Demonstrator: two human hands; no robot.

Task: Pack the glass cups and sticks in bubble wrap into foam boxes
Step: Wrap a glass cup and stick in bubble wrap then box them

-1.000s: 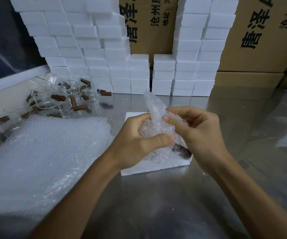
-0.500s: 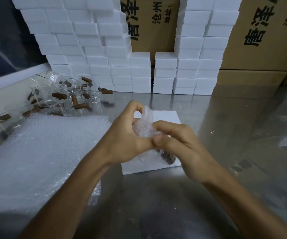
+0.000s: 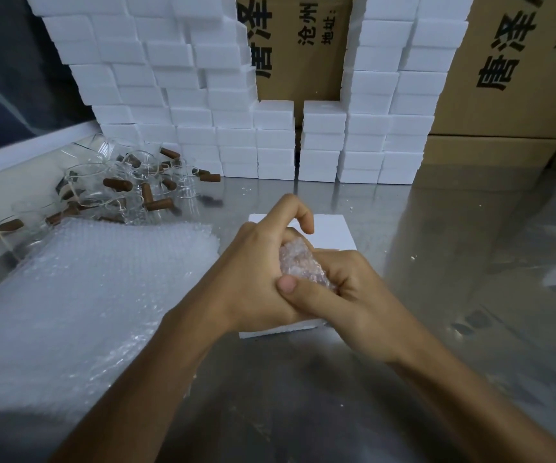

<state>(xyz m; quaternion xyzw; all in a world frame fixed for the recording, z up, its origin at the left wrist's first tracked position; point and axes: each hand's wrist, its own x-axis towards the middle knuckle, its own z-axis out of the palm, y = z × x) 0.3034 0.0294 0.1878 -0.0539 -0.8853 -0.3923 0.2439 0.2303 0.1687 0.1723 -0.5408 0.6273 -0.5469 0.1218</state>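
The bubble-wrapped bundle (image 3: 298, 264) sat between your two hands, directly over the open foam box (image 3: 333, 230) on the steel table (image 3: 470, 262). Only a crumpled patch of wrap showed between the fingers; the cup and stick inside could not be made out, so the bundle's long axis could not be told with certainty, though the visible wrap ran roughly from far-left to near-right. Your left hand (image 3: 256, 279) was curled around the bundle's left and far side, its index finger raised and bent above it. Your right hand (image 3: 346, 295) gripped it from the near-right, the thumb laid across the front against the left hand. Both hands were thus clenched on the bundle, neither nearer than the other, and the box lay immediately below and beyond them, its far edge and near-left corner visible. The coming move appeared to be a short downward press into the box cavity, which was hidden beneath the hands.

Left of the box lay a stack of bubble wrap sheets (image 3: 79, 295). Beyond it, unwrapped glass cups (image 3: 89, 182) and brown sticks (image 3: 118, 184) were heaped near the table's far-left edge. Stacked foam boxes (image 3: 200, 105) and cardboard cartons (image 3: 503, 78) lined the back.
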